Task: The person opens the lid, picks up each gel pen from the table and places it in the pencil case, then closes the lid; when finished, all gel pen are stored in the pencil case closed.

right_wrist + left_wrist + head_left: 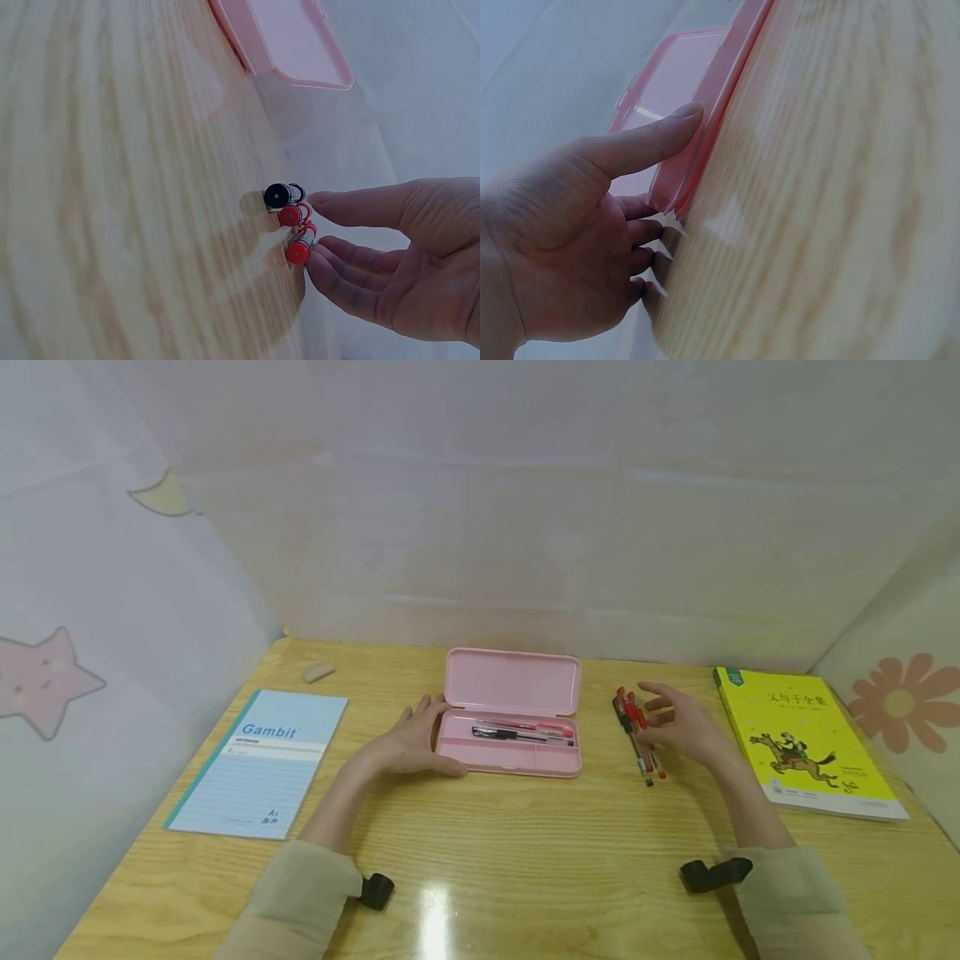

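Note:
A pink pencil case (508, 760) lies with its lid (513, 682) raised; inside are a black gel pen (517, 735) and a red gel pen (536, 727). My left hand (408, 743) holds the case's left end, thumb along the front wall and fingers at the end, as the left wrist view shows. To the right, one black pen (277, 196) and two red pens (298, 251) lie close together on the table. Around them my right hand (681, 727) has its thumb and fingers apart, tips close to the pens; contact is hard to tell.
At the left lies a blue notebook (258, 764), with a small beige block (318, 672) beyond it. A yellow book (810, 739) lies at the right. A white cloth (487, 543) with printed shapes stands behind the wooden table (525, 852).

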Available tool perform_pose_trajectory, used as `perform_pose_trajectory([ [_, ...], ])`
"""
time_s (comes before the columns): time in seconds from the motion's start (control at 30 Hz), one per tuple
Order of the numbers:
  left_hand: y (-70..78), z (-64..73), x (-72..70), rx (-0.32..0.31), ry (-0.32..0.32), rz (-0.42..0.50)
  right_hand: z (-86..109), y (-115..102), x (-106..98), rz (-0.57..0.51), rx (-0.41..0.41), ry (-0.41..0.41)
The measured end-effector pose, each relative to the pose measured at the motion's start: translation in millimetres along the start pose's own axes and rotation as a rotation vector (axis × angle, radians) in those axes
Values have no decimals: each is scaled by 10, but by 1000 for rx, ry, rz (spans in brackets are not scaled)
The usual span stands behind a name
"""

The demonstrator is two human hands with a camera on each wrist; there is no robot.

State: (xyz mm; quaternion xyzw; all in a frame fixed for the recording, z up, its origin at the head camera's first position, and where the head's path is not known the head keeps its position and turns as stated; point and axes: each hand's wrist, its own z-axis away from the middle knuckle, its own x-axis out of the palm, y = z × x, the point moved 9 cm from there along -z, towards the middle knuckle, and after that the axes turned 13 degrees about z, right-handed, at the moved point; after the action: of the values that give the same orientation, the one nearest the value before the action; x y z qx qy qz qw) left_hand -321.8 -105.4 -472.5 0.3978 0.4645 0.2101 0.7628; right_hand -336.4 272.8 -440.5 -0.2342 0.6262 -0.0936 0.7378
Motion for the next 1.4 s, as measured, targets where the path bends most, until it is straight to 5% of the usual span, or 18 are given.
perform_pose_trajectory([
  [0.73, -26, -9, 16, -12, -4, -1, 4, 14, 30, -39, 58, -36],
  [1.4, -24, -14, 10, -6, -4, -10, 53, 6, -73, -128, 79, 18],
])
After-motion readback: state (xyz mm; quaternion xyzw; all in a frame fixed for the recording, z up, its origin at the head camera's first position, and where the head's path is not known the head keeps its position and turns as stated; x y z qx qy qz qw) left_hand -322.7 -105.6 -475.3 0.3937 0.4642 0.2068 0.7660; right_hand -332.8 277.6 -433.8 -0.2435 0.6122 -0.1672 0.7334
